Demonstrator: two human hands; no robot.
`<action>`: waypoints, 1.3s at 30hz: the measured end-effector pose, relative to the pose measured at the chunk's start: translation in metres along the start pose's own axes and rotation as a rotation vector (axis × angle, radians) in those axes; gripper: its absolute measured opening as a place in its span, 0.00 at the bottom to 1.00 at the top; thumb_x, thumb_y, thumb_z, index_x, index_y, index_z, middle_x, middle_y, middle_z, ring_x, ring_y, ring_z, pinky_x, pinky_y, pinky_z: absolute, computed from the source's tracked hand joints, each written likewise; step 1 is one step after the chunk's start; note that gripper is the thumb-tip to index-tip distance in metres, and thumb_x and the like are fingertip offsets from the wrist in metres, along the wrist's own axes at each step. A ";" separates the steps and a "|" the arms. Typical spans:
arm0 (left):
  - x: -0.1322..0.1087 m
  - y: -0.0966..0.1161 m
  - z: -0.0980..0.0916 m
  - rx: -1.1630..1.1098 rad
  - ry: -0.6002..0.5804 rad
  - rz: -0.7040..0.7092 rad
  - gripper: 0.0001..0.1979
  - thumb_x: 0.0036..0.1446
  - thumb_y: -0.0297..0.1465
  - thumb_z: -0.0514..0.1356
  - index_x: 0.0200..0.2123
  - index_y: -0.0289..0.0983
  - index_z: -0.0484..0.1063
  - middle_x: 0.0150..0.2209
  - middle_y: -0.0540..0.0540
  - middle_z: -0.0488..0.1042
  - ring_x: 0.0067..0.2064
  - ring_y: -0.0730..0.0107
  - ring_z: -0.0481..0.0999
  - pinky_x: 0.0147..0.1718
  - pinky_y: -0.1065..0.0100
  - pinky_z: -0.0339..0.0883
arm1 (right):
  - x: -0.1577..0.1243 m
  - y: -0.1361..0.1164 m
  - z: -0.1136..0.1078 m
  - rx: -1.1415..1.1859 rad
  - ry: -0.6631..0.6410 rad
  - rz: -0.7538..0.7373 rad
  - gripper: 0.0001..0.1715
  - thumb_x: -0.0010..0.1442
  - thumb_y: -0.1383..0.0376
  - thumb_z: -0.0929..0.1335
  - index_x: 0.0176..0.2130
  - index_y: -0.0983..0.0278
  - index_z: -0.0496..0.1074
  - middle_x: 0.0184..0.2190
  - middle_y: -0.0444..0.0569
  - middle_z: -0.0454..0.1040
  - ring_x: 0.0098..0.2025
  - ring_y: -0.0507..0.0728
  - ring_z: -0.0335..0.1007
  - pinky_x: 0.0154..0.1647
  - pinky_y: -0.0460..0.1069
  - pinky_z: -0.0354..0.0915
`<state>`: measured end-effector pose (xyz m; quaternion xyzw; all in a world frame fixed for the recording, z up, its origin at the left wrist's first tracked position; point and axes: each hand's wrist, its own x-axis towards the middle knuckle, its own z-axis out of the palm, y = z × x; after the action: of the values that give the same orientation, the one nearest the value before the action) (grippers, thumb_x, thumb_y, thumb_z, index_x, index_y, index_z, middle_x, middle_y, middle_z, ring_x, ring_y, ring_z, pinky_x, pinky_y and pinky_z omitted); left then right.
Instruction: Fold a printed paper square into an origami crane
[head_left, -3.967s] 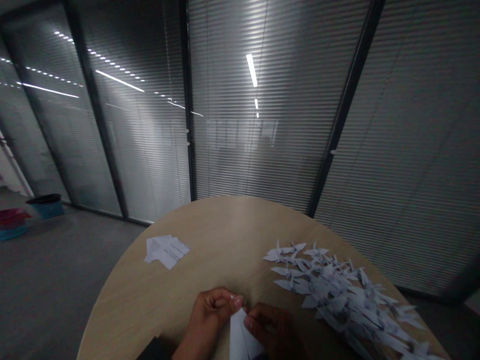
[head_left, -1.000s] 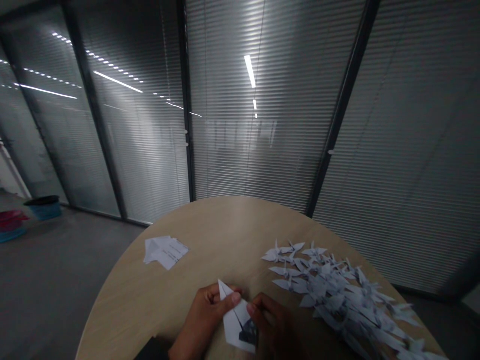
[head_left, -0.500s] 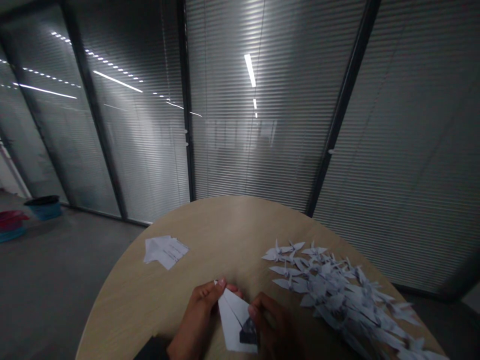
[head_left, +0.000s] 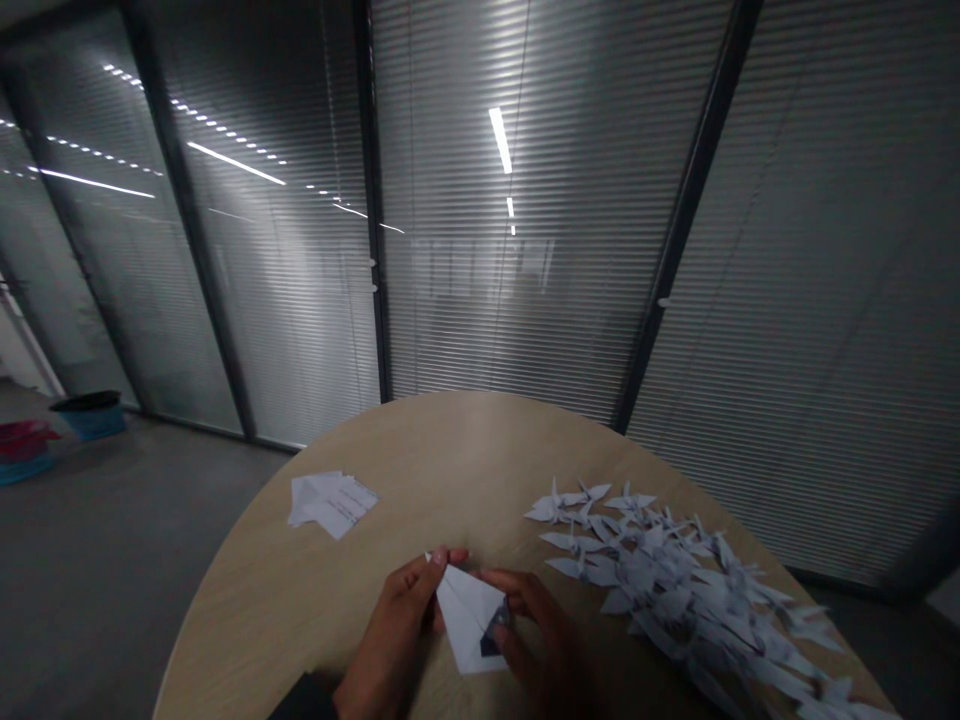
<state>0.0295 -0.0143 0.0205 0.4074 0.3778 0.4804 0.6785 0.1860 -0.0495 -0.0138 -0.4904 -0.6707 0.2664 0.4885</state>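
Note:
A folded white paper with a dark printed patch near its right edge is held above the round wooden table, at the bottom centre. My left hand pinches its upper left corner between thumb and fingers. On the right side, my right hand grips the paper, its thumb by the dark patch and its fingers partly behind the sheet.
Several folded white paper cranes cover the table's right side. Flat paper sheets lie at the left. Glass partitions with blinds stand behind the table. Buckets are on the floor at far left.
The paper's lower edge has risen and its outline looks shorter and wider. My right hand's fingers have moved up and behind the sheet. My left hand has shifted slightly.

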 end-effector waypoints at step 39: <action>0.007 -0.014 -0.005 0.345 -0.116 0.071 0.16 0.35 0.38 0.72 0.27 0.34 0.78 0.27 0.44 0.80 0.30 0.65 0.75 0.31 0.69 0.64 | 0.002 0.000 -0.012 -0.112 0.120 0.264 0.23 0.57 0.46 0.61 0.30 0.60 0.70 0.28 0.46 0.74 0.33 0.56 0.71 0.34 0.47 0.62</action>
<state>0.0313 -0.0097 0.0048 0.5578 0.4003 0.4078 0.6018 0.1966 -0.0491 -0.0081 -0.6159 -0.5838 0.2609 0.4603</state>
